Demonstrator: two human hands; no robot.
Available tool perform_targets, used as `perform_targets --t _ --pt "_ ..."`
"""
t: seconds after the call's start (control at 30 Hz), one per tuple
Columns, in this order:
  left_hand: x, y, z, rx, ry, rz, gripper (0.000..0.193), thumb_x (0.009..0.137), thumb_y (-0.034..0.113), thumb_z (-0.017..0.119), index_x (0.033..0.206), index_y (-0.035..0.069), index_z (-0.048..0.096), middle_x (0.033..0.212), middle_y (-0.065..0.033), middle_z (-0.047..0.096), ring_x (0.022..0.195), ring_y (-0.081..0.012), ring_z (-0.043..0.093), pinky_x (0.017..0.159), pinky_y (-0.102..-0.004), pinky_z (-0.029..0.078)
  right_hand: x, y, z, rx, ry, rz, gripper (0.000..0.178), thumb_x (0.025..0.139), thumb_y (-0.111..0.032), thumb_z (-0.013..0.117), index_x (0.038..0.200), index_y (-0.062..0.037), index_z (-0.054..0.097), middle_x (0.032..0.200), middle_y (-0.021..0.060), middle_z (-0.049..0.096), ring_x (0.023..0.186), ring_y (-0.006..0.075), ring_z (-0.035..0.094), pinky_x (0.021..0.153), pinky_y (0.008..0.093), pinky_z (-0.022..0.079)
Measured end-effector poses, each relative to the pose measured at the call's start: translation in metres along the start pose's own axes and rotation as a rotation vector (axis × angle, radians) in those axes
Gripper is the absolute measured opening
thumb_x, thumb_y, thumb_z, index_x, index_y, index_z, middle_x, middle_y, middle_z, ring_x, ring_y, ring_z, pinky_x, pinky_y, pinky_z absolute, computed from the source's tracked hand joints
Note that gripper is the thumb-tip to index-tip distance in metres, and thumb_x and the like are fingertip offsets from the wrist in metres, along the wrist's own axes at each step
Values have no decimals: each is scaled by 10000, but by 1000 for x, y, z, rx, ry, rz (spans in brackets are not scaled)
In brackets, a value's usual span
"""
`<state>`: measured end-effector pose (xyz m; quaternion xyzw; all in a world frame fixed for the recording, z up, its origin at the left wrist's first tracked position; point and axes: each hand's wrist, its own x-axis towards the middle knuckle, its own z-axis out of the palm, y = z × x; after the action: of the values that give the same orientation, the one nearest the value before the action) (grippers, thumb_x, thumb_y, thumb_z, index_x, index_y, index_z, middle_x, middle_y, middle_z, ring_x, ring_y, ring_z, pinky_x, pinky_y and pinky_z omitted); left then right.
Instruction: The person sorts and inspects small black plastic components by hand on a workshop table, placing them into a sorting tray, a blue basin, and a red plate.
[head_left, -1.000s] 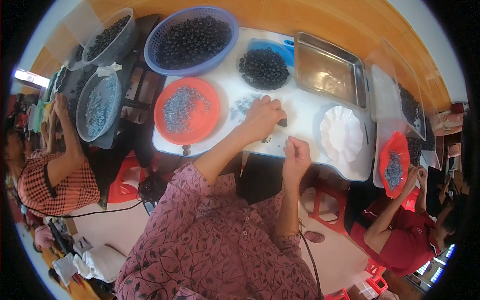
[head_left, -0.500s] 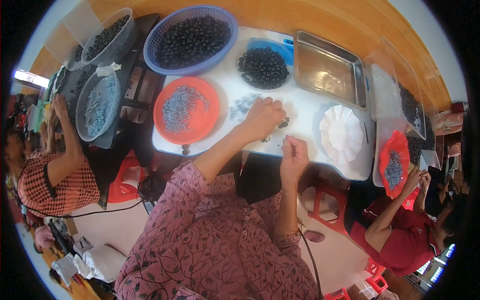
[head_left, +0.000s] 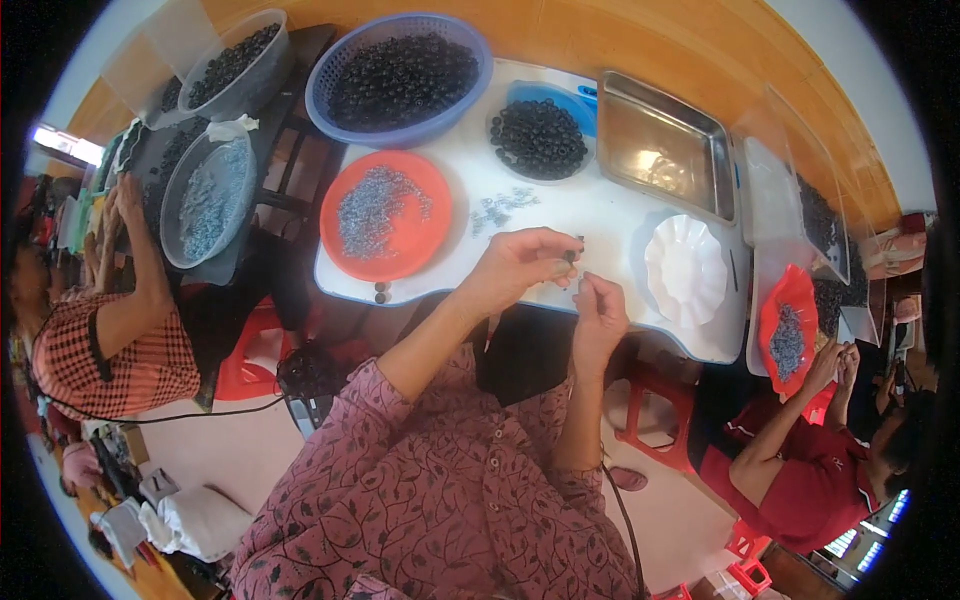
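Note:
Over the front of the white table [head_left: 465,258], my left hand [head_left: 520,265] pinches a small black round part [head_left: 570,257] between thumb and fingertips. Close to its right is my right hand [head_left: 602,312], its thumb and fingertips pressed together; whatever they hold is too small to make out. Just beyond my left hand lies a loose spread of small silvery metal pieces [head_left: 500,208]. An orange-red plate [head_left: 432,235] with a heap of the same pieces stands to the left. Farther back, a round bowl [head_left: 522,174] holds many black round parts [head_left: 540,138].
A blue-purple colander [head_left: 318,105] full of black parts stands back left. On the right are a metal tray [head_left: 690,165] and a white scalloped dish [head_left: 685,270]. Co-workers sit at both sides, one near a grey tub [head_left: 240,215], one at a red dish [head_left: 770,330].
My left hand has risen from the table and turned, now showing a black part in its fingertips. My right hand has shifted slightly to the right. The whole view has moved a little.

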<state>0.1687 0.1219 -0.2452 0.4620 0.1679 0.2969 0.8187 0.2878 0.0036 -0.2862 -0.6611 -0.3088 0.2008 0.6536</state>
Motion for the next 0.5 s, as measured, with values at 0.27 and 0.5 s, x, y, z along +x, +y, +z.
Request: perform_targets --t 0.27,0.5 --pt "-26 -3 4 -587 21 -58 308 923 27 582 1220 -54 574 1112 -165 638 967 -203 637 851 -287 539 -8 -52 5 207 1 97 101 901 -38 644 992 3 657 940 35 624 712 73 564 651 198 476" --pt "-44 -12 5 -622 17 -9 287 923 37 588 1201 -38 589 1153 -137 611 1006 -205 613 900 -322 502 -17 -76 13 266 -106 -11 119 879 10 652 998 13 668 936 41 596 772 80 562 674 198 477"
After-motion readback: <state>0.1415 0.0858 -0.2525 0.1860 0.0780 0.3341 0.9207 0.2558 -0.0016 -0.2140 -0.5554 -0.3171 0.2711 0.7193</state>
